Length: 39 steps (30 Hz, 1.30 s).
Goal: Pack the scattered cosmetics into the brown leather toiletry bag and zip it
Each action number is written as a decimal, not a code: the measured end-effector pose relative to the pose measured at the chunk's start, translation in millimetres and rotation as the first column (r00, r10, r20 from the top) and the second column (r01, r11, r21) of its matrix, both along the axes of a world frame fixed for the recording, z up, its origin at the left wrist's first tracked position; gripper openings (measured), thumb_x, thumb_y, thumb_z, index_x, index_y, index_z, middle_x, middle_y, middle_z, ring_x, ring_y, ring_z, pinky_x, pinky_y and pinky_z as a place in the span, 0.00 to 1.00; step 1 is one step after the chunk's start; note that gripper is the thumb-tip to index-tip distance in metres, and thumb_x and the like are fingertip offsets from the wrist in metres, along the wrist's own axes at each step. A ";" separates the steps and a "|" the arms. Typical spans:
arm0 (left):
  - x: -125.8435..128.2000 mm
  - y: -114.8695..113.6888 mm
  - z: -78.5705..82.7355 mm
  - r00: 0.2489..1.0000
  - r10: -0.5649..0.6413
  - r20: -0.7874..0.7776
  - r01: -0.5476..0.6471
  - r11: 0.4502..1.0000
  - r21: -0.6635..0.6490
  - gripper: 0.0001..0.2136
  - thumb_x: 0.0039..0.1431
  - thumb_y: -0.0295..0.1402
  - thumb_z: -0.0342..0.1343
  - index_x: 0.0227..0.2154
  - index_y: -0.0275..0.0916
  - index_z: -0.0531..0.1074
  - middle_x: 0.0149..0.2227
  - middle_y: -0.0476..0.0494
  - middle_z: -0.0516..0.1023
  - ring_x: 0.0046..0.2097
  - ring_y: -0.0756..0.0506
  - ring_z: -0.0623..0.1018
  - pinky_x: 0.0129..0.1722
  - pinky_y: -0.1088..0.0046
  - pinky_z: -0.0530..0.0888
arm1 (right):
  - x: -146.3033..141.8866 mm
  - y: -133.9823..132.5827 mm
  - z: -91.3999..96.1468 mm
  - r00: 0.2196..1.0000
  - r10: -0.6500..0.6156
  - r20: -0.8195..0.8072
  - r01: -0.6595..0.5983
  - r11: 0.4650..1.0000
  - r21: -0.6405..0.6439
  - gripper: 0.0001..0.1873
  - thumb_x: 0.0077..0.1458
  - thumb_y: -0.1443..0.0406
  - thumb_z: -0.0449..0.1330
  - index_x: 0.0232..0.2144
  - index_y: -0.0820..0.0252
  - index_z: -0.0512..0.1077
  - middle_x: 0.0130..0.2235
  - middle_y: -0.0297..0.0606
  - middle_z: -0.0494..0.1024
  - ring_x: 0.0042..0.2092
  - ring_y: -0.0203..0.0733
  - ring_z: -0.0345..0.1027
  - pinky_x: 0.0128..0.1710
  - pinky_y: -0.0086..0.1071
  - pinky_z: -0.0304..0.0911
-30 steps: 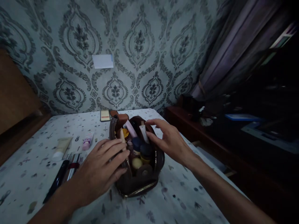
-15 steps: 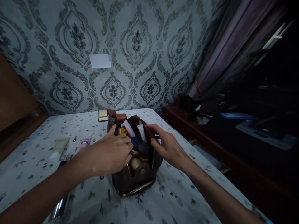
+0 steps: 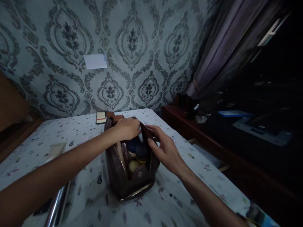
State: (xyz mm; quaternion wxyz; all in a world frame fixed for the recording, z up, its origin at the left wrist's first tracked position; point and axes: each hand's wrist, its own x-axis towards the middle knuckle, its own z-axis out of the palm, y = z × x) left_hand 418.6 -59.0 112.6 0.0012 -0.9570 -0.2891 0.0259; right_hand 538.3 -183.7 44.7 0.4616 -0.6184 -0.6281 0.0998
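Note:
A dark brown zip pouch (image 3: 123, 183) stands open on a table with a patterned white cloth (image 3: 180, 192). Several small jars and tubes (image 3: 137, 154) show inside it. My left hand (image 3: 126, 127) reaches over the far end of the pouch with its fingers curled down into the opening; what they grip is hidden. My right hand (image 3: 163, 149) rests on the pouch's right rim, fingers pinching the edge near the zip.
A cream tube (image 3: 55, 149) lies on the cloth at the left. Shiny metal sticks (image 3: 56, 205) lie near the front left. A small card-like box (image 3: 101, 117) sits by the wall. A dark wooden bench (image 3: 213, 142) with clutter runs along the right.
My left hand moved from the pouch's near left side to its far end and curled into the opening. My right hand closed in on the right rim. The view shifted left.

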 end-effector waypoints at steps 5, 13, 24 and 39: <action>-5.9 6.8 -5.8 0.979 -0.162 0.126 0.175 0.979 -0.105 0.13 0.59 0.27 0.54 0.45 0.42 0.78 0.43 0.46 0.83 0.47 0.44 0.80 0.42 0.73 0.72 | 2.1 -0.5 -6.6 0.999 0.000 -0.046 0.001 0.999 0.033 0.20 0.61 0.62 0.52 0.55 0.57 0.65 0.54 0.47 0.77 0.56 0.50 0.71 0.48 0.41 0.69; -10.2 1.9 -12.4 0.928 -0.298 0.226 0.319 0.945 -0.065 0.17 0.55 0.18 0.50 0.40 0.40 0.80 0.39 0.44 0.84 0.44 0.43 0.81 0.41 0.72 0.72 | 1.6 0.4 -8.0 0.996 0.031 -0.080 -0.029 0.999 0.030 0.19 0.62 0.63 0.52 0.54 0.60 0.65 0.53 0.48 0.76 0.54 0.48 0.71 0.54 0.44 0.65; -21.2 -0.8 -10.6 0.882 -0.341 0.324 0.422 0.879 -0.221 0.16 0.58 0.19 0.48 0.41 0.40 0.77 0.42 0.47 0.83 0.46 0.46 0.80 0.46 0.75 0.71 | 1.9 0.0 -6.2 0.999 0.039 -0.008 -0.039 0.999 0.031 0.17 0.62 0.62 0.50 0.50 0.62 0.69 0.49 0.46 0.78 0.49 0.47 0.72 0.50 0.41 0.65; -5.4 38.5 -19.2 0.983 0.016 0.185 0.028 0.972 -0.233 0.17 0.53 0.18 0.48 0.44 0.34 0.72 0.48 0.35 0.80 0.50 0.39 0.78 0.46 0.67 0.74 | 6.3 2.3 -12.3 0.995 -0.016 0.096 0.011 0.998 0.059 0.18 0.63 0.61 0.52 0.51 0.59 0.73 0.51 0.44 0.79 0.52 0.48 0.74 0.51 0.41 0.68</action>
